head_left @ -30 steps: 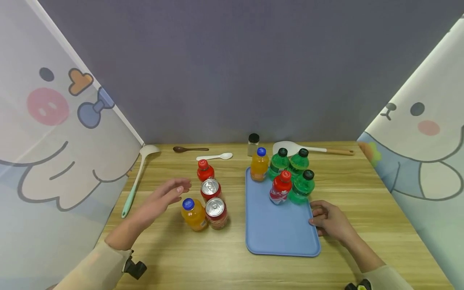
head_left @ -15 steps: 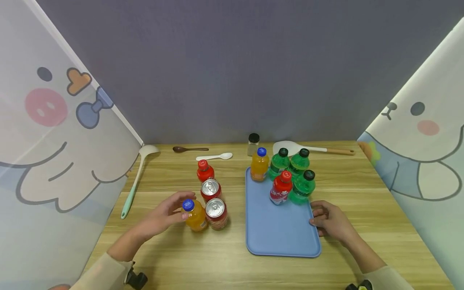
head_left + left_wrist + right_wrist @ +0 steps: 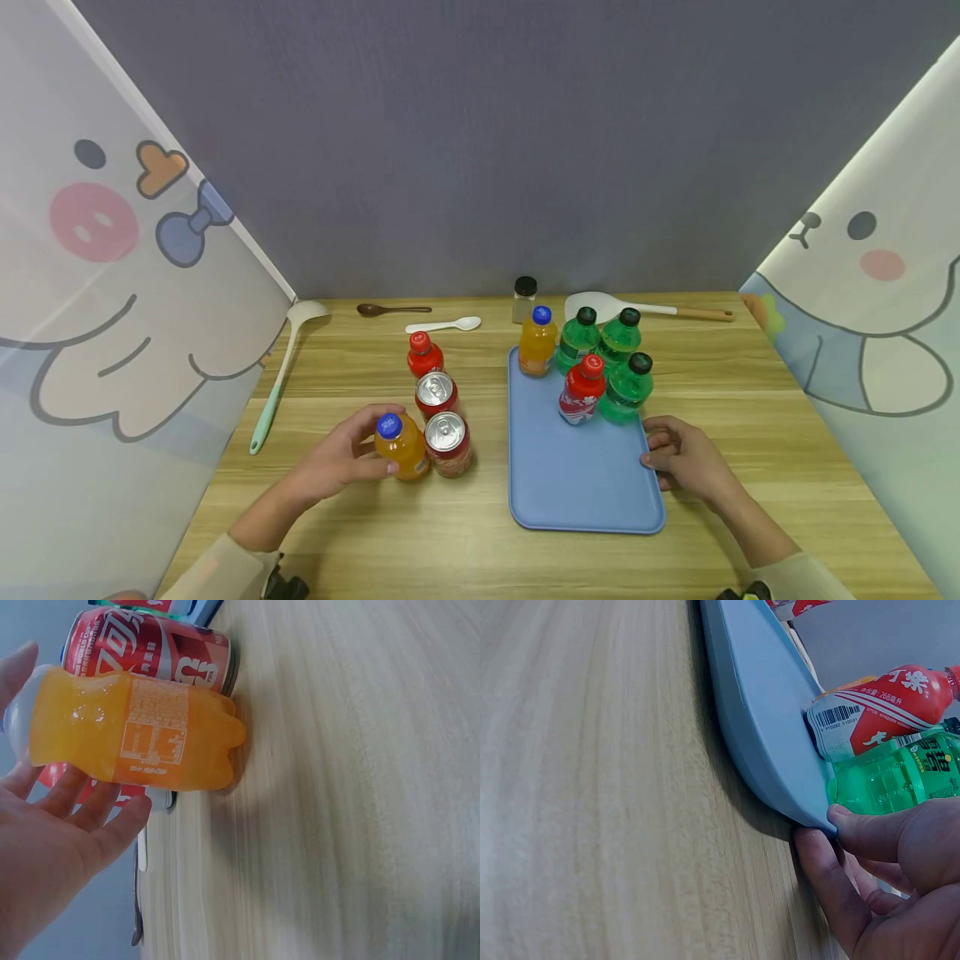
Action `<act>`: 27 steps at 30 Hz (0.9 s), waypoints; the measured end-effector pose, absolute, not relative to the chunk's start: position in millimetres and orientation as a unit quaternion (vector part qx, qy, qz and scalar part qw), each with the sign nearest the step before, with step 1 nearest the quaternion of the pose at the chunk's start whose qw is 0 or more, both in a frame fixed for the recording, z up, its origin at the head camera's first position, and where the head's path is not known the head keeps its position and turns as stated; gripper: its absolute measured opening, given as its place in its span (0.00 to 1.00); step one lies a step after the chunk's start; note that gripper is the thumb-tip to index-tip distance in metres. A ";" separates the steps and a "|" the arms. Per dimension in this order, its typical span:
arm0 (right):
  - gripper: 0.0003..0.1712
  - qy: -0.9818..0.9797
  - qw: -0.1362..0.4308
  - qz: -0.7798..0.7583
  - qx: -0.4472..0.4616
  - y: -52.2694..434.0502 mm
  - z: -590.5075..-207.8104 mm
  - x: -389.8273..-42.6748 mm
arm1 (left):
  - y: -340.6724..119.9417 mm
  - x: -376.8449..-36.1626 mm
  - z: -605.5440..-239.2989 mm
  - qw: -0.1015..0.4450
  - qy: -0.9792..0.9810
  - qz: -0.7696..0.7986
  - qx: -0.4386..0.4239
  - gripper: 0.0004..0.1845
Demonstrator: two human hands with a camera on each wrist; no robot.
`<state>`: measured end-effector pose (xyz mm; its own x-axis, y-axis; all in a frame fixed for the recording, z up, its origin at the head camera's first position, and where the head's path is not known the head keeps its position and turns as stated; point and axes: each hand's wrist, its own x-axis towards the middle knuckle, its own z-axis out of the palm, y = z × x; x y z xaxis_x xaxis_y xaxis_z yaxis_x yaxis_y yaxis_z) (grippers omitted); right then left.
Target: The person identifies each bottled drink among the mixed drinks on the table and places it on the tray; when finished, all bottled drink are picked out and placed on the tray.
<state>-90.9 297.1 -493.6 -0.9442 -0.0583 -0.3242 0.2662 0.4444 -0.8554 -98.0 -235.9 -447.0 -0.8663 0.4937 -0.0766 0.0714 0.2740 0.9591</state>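
Note:
My left hand (image 3: 348,458) is around an orange-juice bottle (image 3: 403,450) with a blue cap, standing on the table. In the left wrist view, the hand's long fingers (image 3: 112,817) lie nearly straight and spread along one side of the bottle, and the thumb stands off its other side near the neck. Two red soda cans (image 3: 447,450) stand against the bottle, with a red-capped bottle (image 3: 425,357) behind them. At right, my right hand (image 3: 686,458) pinches the edge of a blue tray (image 3: 577,492) between thumb and fingers.
On the tray's far part stand another orange-juice bottle (image 3: 537,346), a red cola bottle (image 3: 582,392) and several green soda bottles (image 3: 627,392). Along the back lie a dark spoon (image 3: 393,310), a white spoon (image 3: 444,325), a small jar (image 3: 524,302) and a spatula (image 3: 645,308). A ladle (image 3: 281,367) lies left.
My left hand has moved down and toward the near orange-juice bottle, its thumb and fingers coming to either side of it. The right hand stays at the tray's edge.

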 end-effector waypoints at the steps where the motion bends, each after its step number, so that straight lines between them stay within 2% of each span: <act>1: 0.34 0.835 0.156 -0.523 0.064 296.8 -493.8 -90.7 | -235.4 -98.0 -447.7 0.181 0.777 0.576 0.180 0.38; 9: 0.34 0.835 0.158 -0.523 0.065 296.8 -493.2 -90.1 | -233.8 -98.0 -452.5 0.160 0.790 0.566 0.171 0.34; 27: 0.35 0.831 0.160 -0.529 0.059 298.0 -492.6 -91.4 | -234.6 -99.3 -447.2 0.111 0.824 0.533 0.157 0.33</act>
<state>-91.4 298.0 -492.6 -0.9419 -0.0709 -0.3284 0.2675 0.4333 -0.8606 -99.3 -234.6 -447.2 -0.9263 0.3765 -0.0155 0.1404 0.3828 0.9131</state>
